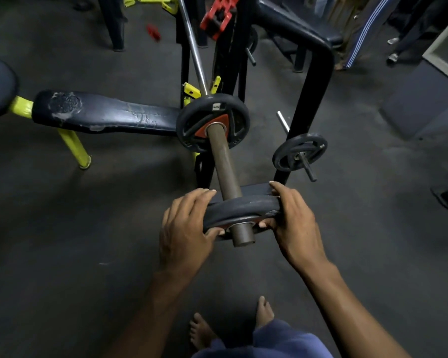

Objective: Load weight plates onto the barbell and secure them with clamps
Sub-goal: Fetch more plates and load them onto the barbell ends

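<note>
Second weight plate (243,206) sat threaded on the very tip of the barbell sleeve (221,164), tilted, only just past the end. Left hand (184,228) gripped its left rim, fingers (204,193) curled over the top edge, thumb underneath; right hand (294,215) clenched the right rim the same way. First plate (212,122), black with a red-orange hub, was already seated far up the sleeve against the collar.

Progress, judging by this: one plate on, second started but not slid home; no clamp on this sleeve yet. A red clamp (219,16) hung on the rack (313,99) above, another red piece (153,31) lay on the floor, too blurred to say what.

A smaller plate (299,151) rested on a rack storage peg. Worn padded bench (104,116) with yellow legs stood left. Floor (75,241) was dark rubber matting; room dim, bare feet (202,332) at bottom.
</note>
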